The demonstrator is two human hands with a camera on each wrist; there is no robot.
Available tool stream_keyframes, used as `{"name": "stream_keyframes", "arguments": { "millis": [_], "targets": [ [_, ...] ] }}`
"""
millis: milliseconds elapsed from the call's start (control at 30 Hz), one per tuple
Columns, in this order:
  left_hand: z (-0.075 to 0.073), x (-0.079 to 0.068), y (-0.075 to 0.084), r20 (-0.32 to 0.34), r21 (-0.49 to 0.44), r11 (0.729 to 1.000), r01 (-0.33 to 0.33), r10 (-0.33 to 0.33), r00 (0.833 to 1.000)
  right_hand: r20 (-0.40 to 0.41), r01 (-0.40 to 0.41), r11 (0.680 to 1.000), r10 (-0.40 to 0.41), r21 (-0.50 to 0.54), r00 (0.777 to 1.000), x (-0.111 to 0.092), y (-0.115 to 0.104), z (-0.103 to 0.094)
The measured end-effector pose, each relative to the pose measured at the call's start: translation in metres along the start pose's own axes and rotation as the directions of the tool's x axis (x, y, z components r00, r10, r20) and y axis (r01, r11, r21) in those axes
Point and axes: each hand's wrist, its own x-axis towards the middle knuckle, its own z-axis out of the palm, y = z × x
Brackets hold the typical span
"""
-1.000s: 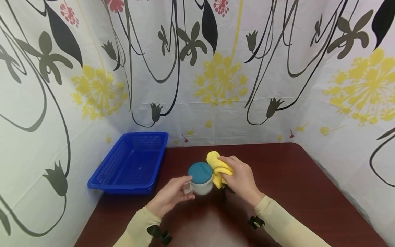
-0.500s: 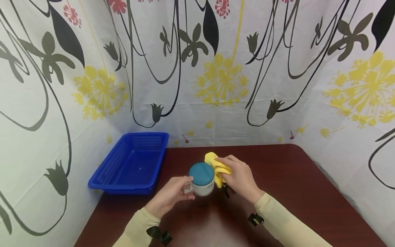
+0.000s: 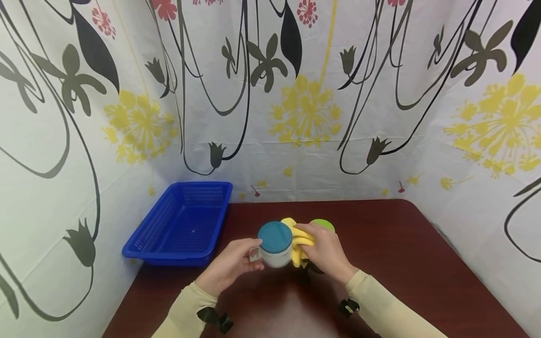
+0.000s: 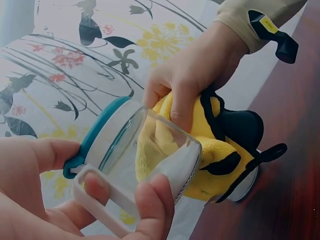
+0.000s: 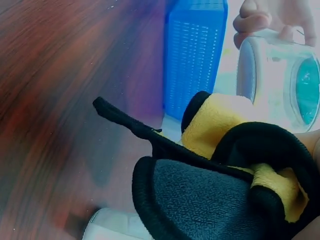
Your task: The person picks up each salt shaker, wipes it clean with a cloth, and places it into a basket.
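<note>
My left hand [image 3: 232, 264] holds a clear glass mug [image 4: 165, 140] by its white handle [image 4: 102, 200], its thumb at the edge of the teal lid [image 3: 275, 237]. In the left wrist view the mug is tilted on its side, lid toward the left hand. My right hand [image 3: 325, 251] grips a bunched cloth [image 3: 298, 244] against the mug's right side. The cloth is yellow, with a dark grey reverse [image 5: 195, 200] and black edging. Behind the right hand shows a green lid [image 3: 323, 224]; what it covers is mostly hidden.
A blue plastic basket [image 3: 177, 256] with perforated sides stands at the table's back left. The dark red-brown table [image 3: 401, 263] meets a flower-printed curtain [image 3: 262, 169] at the back and sides. Part of another clear container [image 5: 115, 226] shows low in the right wrist view.
My right hand and the cloth have shifted slightly toward me along the mug's side. The green lid behind the hand has come into sight. My left hand keeps its hold on the handle.
</note>
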Motion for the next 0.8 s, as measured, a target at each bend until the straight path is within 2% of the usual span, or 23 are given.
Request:
{"name": "stream_keyframes", "arguments": {
  "millis": [267, 433, 567, 800],
  "targets": [
    [0.0, 0.004, -0.003, -0.06, 0.013, 1.0, 0.017, -0.016, 0.998, -0.001, -0.025, 0.999, 0.025, 0.042, 1.0, -0.002, -0.003, -0.002],
    [0.0, 0.004, -0.008, -0.052, 0.05, 0.998, 0.036, -0.033, 0.998, 0.001, -0.02, 0.999, 0.02, 0.05, 1.0, -0.002, -0.003, -0.003],
    [0.0, 0.005, -0.008, -0.042, 0.072, 0.997, 0.03, -0.027, 0.999, -0.007, -0.001, 0.999, 0.002, 0.055, 1.0, 0.002, -0.006, -0.011],
    [-0.003, 0.007, -0.015, -0.08, 0.11, 0.993, 0.038, -0.029, 0.996, -0.026, 0.058, 0.998, -0.057, 0.025, 0.998, 0.013, -0.015, -0.022]
  ]
}}
